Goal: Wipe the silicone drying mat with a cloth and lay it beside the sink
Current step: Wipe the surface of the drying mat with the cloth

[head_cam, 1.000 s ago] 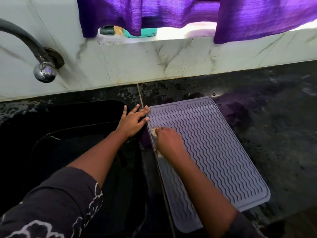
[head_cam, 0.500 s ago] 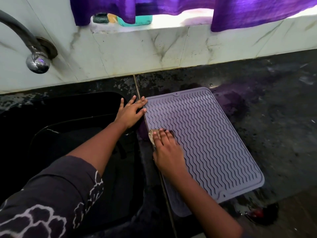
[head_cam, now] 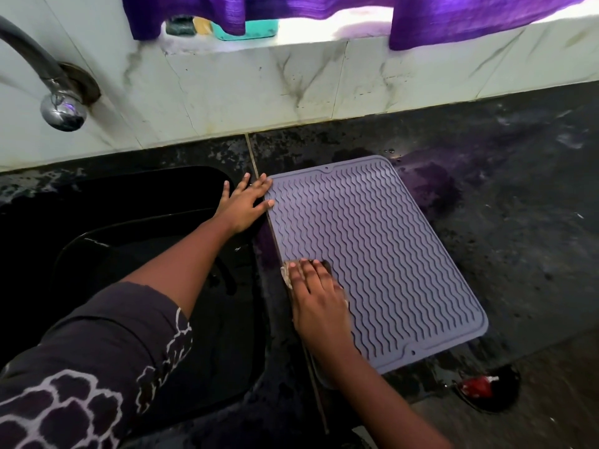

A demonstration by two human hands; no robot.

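A grey-lilac silicone drying mat [head_cam: 382, 254] with wavy ridges lies flat on the dark countertop, right of the black sink [head_cam: 129, 222]. My left hand [head_cam: 243, 202] rests with spread straight fingers on the mat's far left corner and the sink rim. My right hand [head_cam: 316, 299] presses flat on a small beige cloth [head_cam: 287, 272] at the mat's left edge, near the middle of that edge. Most of the cloth is hidden under my palm.
A chrome tap [head_cam: 61, 111] juts from the marble-tiled wall over the sink. Purple curtains [head_cam: 453, 17] hang over the window sill, which holds a teal box [head_cam: 259, 30]. The wet black counter [head_cam: 502, 189] stretches right. A dark shoe with red [head_cam: 486, 388] shows on the floor below.
My right hand has slid with the cloth toward me along the mat's left edge, its fingers now flat over the cloth. My left hand stays on the far corner.
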